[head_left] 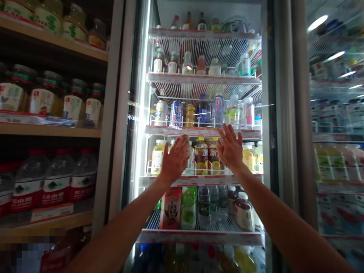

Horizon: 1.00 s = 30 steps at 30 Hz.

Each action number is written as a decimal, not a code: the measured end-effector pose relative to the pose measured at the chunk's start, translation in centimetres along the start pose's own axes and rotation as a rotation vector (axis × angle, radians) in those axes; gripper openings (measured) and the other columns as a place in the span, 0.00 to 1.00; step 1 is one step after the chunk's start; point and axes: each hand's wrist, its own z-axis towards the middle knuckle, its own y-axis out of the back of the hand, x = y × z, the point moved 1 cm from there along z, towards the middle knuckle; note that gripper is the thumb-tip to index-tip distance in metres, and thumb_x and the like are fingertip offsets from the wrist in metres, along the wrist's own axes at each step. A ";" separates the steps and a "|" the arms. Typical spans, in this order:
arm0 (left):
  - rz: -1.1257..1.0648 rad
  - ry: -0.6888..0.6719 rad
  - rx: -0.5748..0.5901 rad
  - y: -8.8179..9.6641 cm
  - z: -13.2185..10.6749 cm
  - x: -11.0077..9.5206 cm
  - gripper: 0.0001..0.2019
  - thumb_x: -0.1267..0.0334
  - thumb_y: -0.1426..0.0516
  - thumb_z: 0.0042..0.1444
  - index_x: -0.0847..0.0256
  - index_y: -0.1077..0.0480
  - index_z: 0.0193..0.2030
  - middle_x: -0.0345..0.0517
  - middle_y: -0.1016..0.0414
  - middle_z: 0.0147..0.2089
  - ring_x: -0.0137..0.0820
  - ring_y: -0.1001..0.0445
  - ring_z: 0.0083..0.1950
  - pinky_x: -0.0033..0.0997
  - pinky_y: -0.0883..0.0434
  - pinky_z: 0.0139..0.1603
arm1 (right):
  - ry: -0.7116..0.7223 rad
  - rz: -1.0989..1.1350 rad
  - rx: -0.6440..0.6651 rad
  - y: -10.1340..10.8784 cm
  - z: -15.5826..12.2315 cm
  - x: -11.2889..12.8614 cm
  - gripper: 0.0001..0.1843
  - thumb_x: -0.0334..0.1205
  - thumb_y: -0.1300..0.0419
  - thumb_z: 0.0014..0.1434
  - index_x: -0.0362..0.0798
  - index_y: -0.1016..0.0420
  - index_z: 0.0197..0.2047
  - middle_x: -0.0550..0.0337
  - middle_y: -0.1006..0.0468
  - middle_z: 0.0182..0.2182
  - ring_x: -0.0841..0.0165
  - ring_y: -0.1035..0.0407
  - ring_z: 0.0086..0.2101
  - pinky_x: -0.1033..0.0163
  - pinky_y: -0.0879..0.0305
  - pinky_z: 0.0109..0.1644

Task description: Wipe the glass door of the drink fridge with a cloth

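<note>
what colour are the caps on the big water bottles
Red caps, shown best in the head view.

HEAD CAM | I logged it as worn on the person's head | aimed forward and down | close on a glass-door drinks cooler [115, 113] | wooden store shelves [48, 131] along frame left | a second cooler door [295, 113] at frame right
</note>
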 end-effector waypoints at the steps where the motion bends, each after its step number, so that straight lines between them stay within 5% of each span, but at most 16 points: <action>1: 0.022 0.080 -0.034 0.4 -0.1 1.3 0.22 0.61 0.54 0.61 0.61 0.42 0.61 0.53 0.41 0.65 0.37 0.46 0.67 0.47 0.58 0.68 | 0.001 -0.001 -0.003 0.0 0.0 0.0 0.24 0.41 0.56 0.63 0.52 0.43 0.62 0.54 0.42 0.63 0.62 0.51 0.63 0.45 0.55 0.63; 4: 0.079 0.406 -0.144 1.5 0.1 5.2 0.24 0.60 0.53 0.60 0.62 0.43 0.62 0.56 0.44 0.66 0.41 0.47 0.68 0.52 0.56 0.67 | -0.007 -0.002 -0.013 -0.2 -0.1 0.1 0.25 0.42 0.56 0.63 0.52 0.44 0.62 0.54 0.42 0.63 0.61 0.52 0.64 0.45 0.56 0.64; 6: 0.088 0.488 -0.175 1.5 0.2 5.3 0.24 0.60 0.53 0.60 0.63 0.44 0.63 0.57 0.46 0.67 0.42 0.49 0.68 0.52 0.54 0.66 | -0.014 0.000 -0.018 -0.3 -0.1 0.2 0.25 0.42 0.56 0.63 0.51 0.44 0.63 0.53 0.43 0.63 0.60 0.52 0.63 0.44 0.57 0.64; 12: -0.008 -0.053 0.014 -0.6 -1.1 -3.2 0.22 0.63 0.54 0.60 0.61 0.43 0.62 0.50 0.41 0.65 0.34 0.49 0.69 0.44 0.57 0.69 | 0.005 -0.010 -0.031 -0.4 -0.2 -0.2 0.24 0.41 0.55 0.62 0.50 0.42 0.62 0.54 0.42 0.63 0.61 0.50 0.63 0.45 0.56 0.63; 15: -0.005 0.011 -0.017 0.0 -2.0 -1.6 0.23 0.63 0.53 0.60 0.61 0.43 0.62 0.51 0.40 0.65 0.35 0.47 0.68 0.46 0.60 0.69 | 0.018 -0.021 -0.009 -0.3 -0.2 -0.3 0.25 0.41 0.55 0.62 0.51 0.43 0.63 0.54 0.42 0.63 0.62 0.51 0.63 0.46 0.56 0.64; 19: 0.042 0.393 -0.157 1.3 -2.4 3.8 0.24 0.60 0.53 0.60 0.61 0.44 0.63 0.55 0.44 0.66 0.39 0.48 0.68 0.51 0.58 0.68 | 0.000 -0.020 -0.002 -0.3 -0.3 -0.1 0.26 0.42 0.56 0.62 0.52 0.46 0.64 0.54 0.43 0.64 0.62 0.52 0.64 0.45 0.57 0.64; 21: 0.054 0.467 -0.176 1.3 -2.5 3.8 0.24 0.60 0.54 0.60 0.63 0.45 0.63 0.57 0.46 0.67 0.40 0.49 0.68 0.51 0.55 0.67 | -0.009 -0.015 -0.005 -0.4 -0.3 0.0 0.26 0.42 0.56 0.62 0.51 0.45 0.64 0.54 0.43 0.64 0.61 0.53 0.64 0.44 0.58 0.64; 25: 0.002 0.080 -0.035 0.5 -3.6 -0.9 0.23 0.62 0.54 0.61 0.62 0.44 0.62 0.53 0.40 0.65 0.35 0.49 0.68 0.44 0.54 0.68 | -0.004 -0.008 -0.001 -0.3 -0.1 0.0 0.25 0.43 0.55 0.62 0.51 0.43 0.63 0.53 0.43 0.64 0.60 0.52 0.64 0.44 0.57 0.64; 27: -0.015 -0.060 -0.004 0.5 -4.4 -1.6 0.22 0.62 0.54 0.61 0.61 0.43 0.62 0.51 0.38 0.63 0.35 0.47 0.68 0.44 0.56 0.68 | -0.010 -0.024 0.007 0.0 -0.3 -0.2 0.25 0.43 0.55 0.62 0.50 0.42 0.62 0.53 0.43 0.64 0.60 0.53 0.64 0.44 0.57 0.64; 30: 0.025 0.072 -0.060 1.2 -4.8 0.9 0.22 0.62 0.53 0.60 0.61 0.42 0.61 0.53 0.38 0.63 0.36 0.45 0.67 0.46 0.58 0.68 | -0.048 -0.056 0.006 0.7 -1.7 -0.4 0.25 0.42 0.55 0.63 0.50 0.43 0.63 0.52 0.45 0.64 0.60 0.55 0.64 0.44 0.57 0.64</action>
